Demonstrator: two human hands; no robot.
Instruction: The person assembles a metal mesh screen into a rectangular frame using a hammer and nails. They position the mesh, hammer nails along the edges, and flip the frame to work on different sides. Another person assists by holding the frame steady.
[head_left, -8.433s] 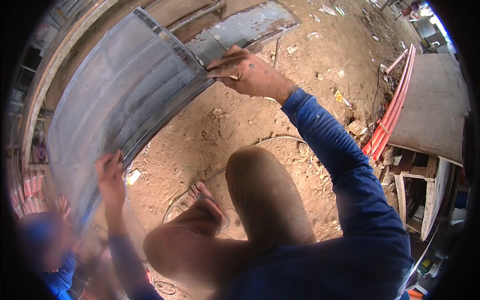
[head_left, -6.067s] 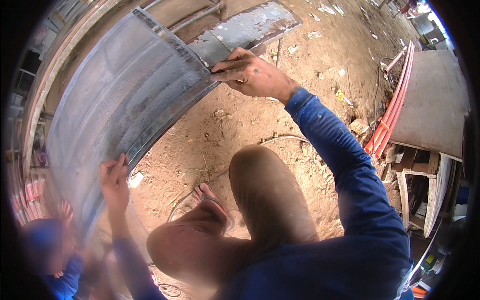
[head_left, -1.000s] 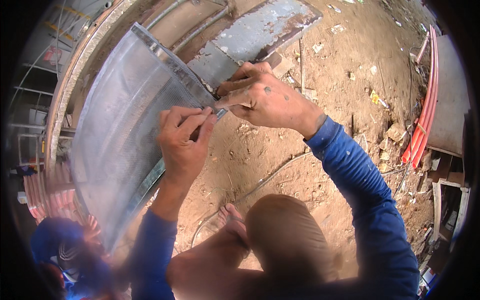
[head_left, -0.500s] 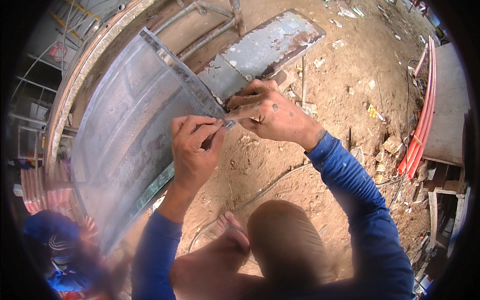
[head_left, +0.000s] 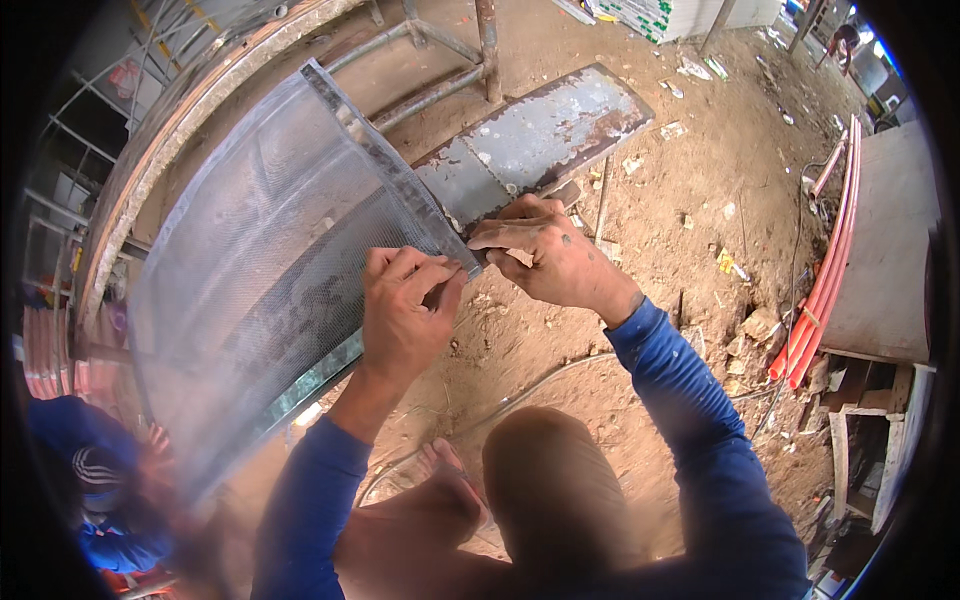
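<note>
A translucent grey mesh sheet stretches across the left side, with a dark strip along its upper right edge. My left hand pinches the sheet's near right corner between thumb and fingertips. Just right of that corner, my right hand has its fingers closed at the end of the edge strip; its fingertips partly hide what they grip. A greenish, glassy strip shows under the mesh's near edge. At the lower left, a co-worker's hand is by the far end of the sheet, blurred.
A rusty, grey-painted metal plank lies beyond my hands, next to a metal pipe frame. Orange-red pipes lean at the right by a board. A cable crosses the littered dirt ground. A curved ledge runs along the left.
My view has tilted up, so more of the far ground shows. Both hands stay at the mesh corner; the right one's fingers have shifted slightly away from the left one's.
</note>
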